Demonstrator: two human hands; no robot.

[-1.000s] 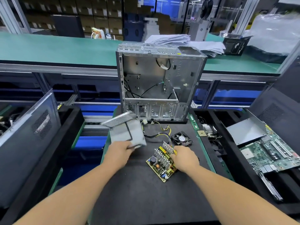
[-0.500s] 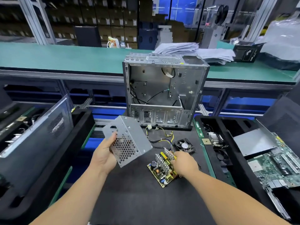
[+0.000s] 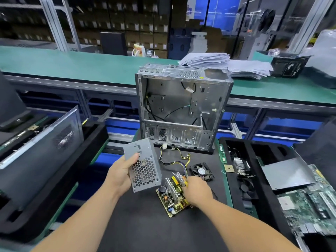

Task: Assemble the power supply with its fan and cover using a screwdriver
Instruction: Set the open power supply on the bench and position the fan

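Note:
My left hand (image 3: 120,174) holds a grey metal power supply housing (image 3: 143,165) above the black mat, its honeycomb vent facing me, thumb on its front face. The power supply circuit board (image 3: 171,195), yellow-green with silver heat sinks, lies on the mat just right of it. My right hand (image 3: 197,190) grips the board's right edge. Yellow and black cables (image 3: 173,160) run from the board toward the case. A small black fan (image 3: 201,171) lies flat on the mat beyond my right hand. No screwdriver shows.
An open computer case (image 3: 183,110) stands upright at the mat's far edge. A black foam tray (image 3: 234,179) on the right holds a metal plate (image 3: 285,174) and a motherboard (image 3: 309,208). Another case panel (image 3: 41,148) leans on the left. Papers (image 3: 227,65) lie on the green bench behind.
My left hand has lifted the housing off the mat and turned it so the honeycomb vent faces me. My right hand stays on the circuit board.

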